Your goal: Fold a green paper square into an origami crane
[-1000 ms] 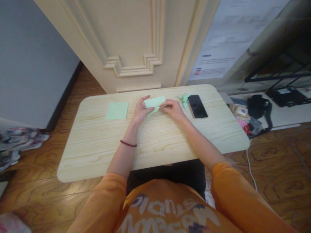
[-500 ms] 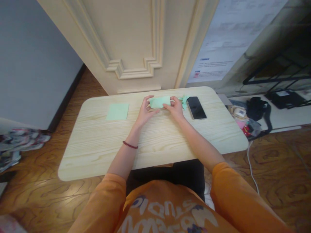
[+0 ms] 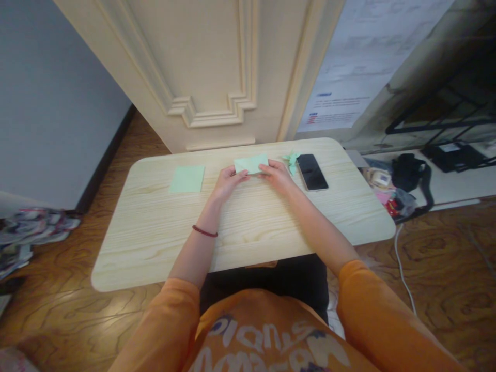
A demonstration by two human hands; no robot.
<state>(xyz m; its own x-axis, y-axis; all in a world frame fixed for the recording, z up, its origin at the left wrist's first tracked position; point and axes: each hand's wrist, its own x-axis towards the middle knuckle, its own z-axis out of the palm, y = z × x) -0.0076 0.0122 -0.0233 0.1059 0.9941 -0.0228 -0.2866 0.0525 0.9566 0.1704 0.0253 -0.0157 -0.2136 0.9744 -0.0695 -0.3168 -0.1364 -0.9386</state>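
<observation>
A folded piece of pale green paper (image 3: 251, 164) lies under the fingers of my left hand (image 3: 229, 184) and my right hand (image 3: 277, 176), which hold it from the near side at the middle of the table. Its near edge is hidden by my fingers. Just past my right hand stands a small green origami crane (image 3: 292, 161). A flat square of the same green paper (image 3: 186, 179) lies to the left, apart from my hands. A black smartphone (image 3: 312, 172) lies face up to the right of the crane.
The pale wooden desk (image 3: 155, 248) has rounded corners and stands against a white panelled door (image 3: 209, 67). A dark red bead bracelet (image 3: 204, 231) circles my left wrist. Bags and small packets (image 3: 399, 186) lie beyond the right edge, with a white cable (image 3: 401, 268) below.
The green paper has gone from a loose, angled fold to a flatter rectangle, and it sits lower. My hands have come down and closer together over its near edge.
</observation>
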